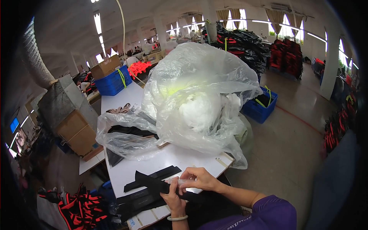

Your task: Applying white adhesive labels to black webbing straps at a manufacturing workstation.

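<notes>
1. A large clear plastic bag (199,92) is standing on the white table (126,174) ahead of you, puffed up and holding white material; what exactly is inside, you cannot tell.
2. A smaller clear bag (122,136) is lying just left of it, touching it, with dark fabric pieces showing through its film.
3. A blue crate (112,82) is sitting at the far end of the table, with a cardboard box (105,66) resting on it; a second blue crate (260,107) is standing on the floor to the right, holding dark and yellow-green items.
4. Your left hand (173,197) is closing around a black strap (153,184), gripping it from below at the near table edge; a pale bracelet (177,218) is sitting on that wrist.
5. Your right hand (199,179) is pinching the same strap from above, fingers curled tight, touching the left hand's fingertips.
6. The strap is running leftward out of both hands and lying across the table surface, with more black strips (153,177) lying beside and under it.
7. A heap of red-and-black straps (78,209) is lying low to your left, well apart from your hands.
</notes>
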### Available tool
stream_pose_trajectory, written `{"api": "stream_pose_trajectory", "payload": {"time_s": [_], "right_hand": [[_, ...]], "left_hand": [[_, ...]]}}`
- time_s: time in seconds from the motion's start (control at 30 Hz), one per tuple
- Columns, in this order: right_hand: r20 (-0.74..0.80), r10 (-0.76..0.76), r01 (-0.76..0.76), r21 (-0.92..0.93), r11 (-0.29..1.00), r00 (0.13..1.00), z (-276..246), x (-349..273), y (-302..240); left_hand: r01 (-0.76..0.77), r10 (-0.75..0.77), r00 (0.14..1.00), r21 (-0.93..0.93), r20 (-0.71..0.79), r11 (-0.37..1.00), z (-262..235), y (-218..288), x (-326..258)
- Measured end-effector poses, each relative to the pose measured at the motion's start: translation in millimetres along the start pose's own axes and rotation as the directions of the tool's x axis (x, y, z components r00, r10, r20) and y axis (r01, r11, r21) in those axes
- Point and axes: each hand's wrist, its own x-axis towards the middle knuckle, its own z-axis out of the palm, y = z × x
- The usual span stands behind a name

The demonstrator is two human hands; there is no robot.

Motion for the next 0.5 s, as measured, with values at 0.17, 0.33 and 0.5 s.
{"api": "stream_pose_trajectory", "payload": {"time_s": [0.17,0.33,0.5], "right_hand": [[0.044,-0.095,0.102,-0.203,0.974,0.995,2.4,0.7,-0.7],[0.036,-0.130,0.134,-0.151,0.980,0.991,14.8,-2.7,-14.4],[0.040,0.037,-0.044,0.190,0.981,0.998,22.5,-5.7,-20.2]], "left_hand": [[0.005,-0.002,0.999,0.103,-0.035,0.995,3.2,5.7,1.5],[-0.049,0.069,0.992,0.175,-0.108,0.983,0.4,12.9,-2.7],[0.039,-0.036,0.998,0.057,-0.051,0.998,3.2,24.2,-13.3]]}}
